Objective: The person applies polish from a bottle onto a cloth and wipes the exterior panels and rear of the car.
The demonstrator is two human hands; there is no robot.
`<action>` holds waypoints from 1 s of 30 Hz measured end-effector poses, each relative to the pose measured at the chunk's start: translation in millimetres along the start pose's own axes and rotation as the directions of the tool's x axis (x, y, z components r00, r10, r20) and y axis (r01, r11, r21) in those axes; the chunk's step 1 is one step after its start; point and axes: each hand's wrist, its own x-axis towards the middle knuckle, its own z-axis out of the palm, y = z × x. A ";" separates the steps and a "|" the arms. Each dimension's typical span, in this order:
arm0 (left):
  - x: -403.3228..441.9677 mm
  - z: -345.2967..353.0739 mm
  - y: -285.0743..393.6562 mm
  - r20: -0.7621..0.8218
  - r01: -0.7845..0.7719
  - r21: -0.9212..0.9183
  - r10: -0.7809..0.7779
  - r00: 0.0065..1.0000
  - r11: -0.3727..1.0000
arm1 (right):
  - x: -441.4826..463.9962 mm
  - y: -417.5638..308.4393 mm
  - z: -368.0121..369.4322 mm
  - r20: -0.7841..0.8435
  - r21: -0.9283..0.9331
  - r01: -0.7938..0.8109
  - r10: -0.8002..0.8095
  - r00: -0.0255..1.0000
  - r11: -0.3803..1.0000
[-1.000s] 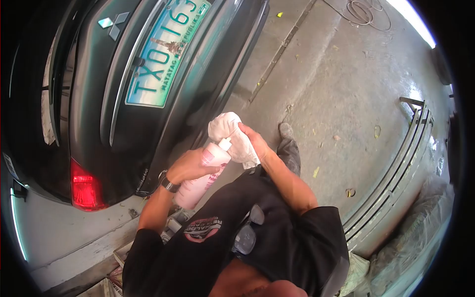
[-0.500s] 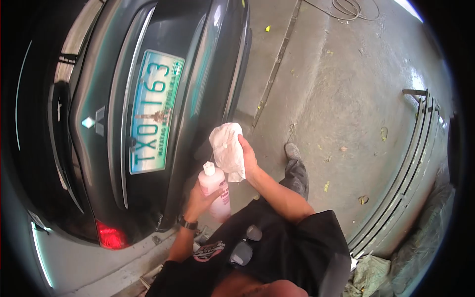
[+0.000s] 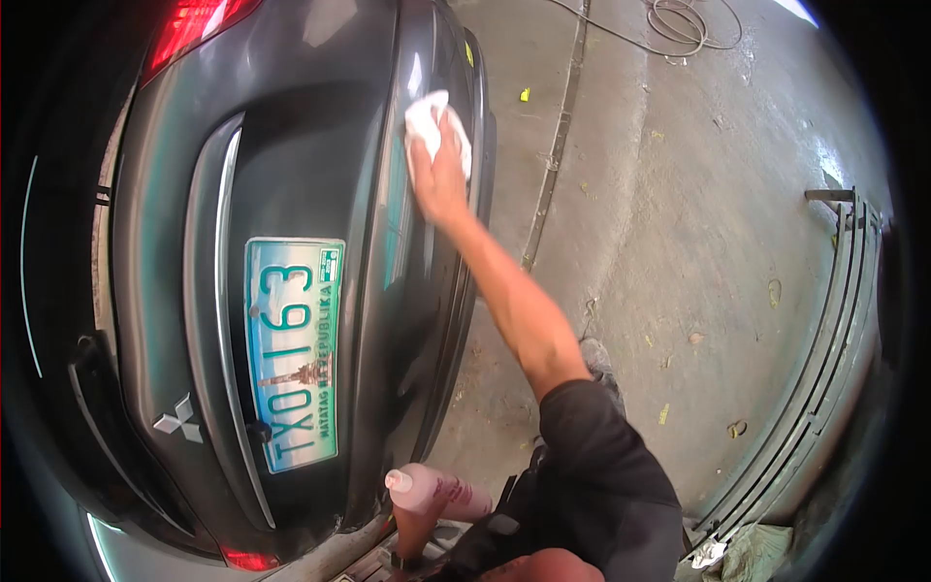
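Note:
My right hand (image 3: 439,179) presses a folded white cloth (image 3: 427,121) onto the rear bumper (image 3: 396,194) of a dark car, above and right of the licence plate (image 3: 296,354). Low in the view, my left hand (image 3: 415,524) is wrapped round a pinkish-white bottle (image 3: 441,490) with a white nozzle. The bottle is tilted, its nozzle end towards the car, and it partly hides the fingers of that hand.
A red tail light (image 3: 194,31) shows at the upper left and another (image 3: 249,560) at the bottom. A coiled hose (image 3: 679,29) lies on the concrete floor (image 3: 669,223). Long metal bars (image 3: 824,359) stand at the right, with crumpled plastic (image 3: 756,555) below.
My right hand has moved the cloth away from the bottle, up and onto the bumper. My left hand has lowered with the bottle. The view has shifted along the car's rear.

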 end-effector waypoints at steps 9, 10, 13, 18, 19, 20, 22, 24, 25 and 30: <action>29.7 10.4 -36.7 0.076 0.070 0.010 -0.071 0.995 0.997 | -85.7 83.7 -15.7 -0.012 0.121 -0.376 0.380 0.925 0.919; 31.3 8.7 -34.1 0.067 0.040 0.037 -0.043 0.997 0.998 | -111.8 50.8 -20.7 -0.091 0.110 -0.045 0.055 0.994 0.993; 32.6 -0.3 -38.9 0.025 0.026 0.060 -0.027 0.999 0.998 | -132.6 44.0 -19.9 -0.045 0.134 -0.172 0.179 0.983 0.976; 35.7 -2.9 -54.0 -0.055 0.103 -0.018 -0.104 0.993 0.995 | 78.4 115.3 -17.2 0.129 0.233 -0.377 0.356 0.926 0.896; 36.4 -0.6 -54.2 -0.060 0.089 -0.012 -0.090 0.994 0.996 | 112.4 102.1 -16.8 0.065 0.119 -0.499 0.494 0.867 0.859; 36.0 0.4 -54.7 -0.064 0.084 -0.010 -0.084 0.994 0.996 | 136.9 115.1 -6.7 0.087 0.155 -0.388 0.379 0.921 0.908; 34.9 0.9 -57.9 -0.068 0.072 -0.002 -0.072 0.995 0.997 | 143.1 88.6 -0.6 0.051 0.051 -0.076 0.074 0.996 0.996; 32.8 4.2 -64.3 -0.070 0.064 -0.011 -0.064 0.995 0.998 | 136.2 66.5 -2.3 0.071 0.035 0.096 -0.098 0.993 0.995; 30.3 3.6 -66.7 -0.071 0.059 -0.010 -0.059 0.996 0.998 | 129.3 60.7 -10.0 0.088 0.058 0.087 -0.092 0.992 0.994; 9.5 -9.0 -76.9 -0.070 0.051 -0.018 -0.052 0.996 0.999 | 77.5 97.7 -23.0 0.064 0.075 -0.438 0.434 0.899 0.896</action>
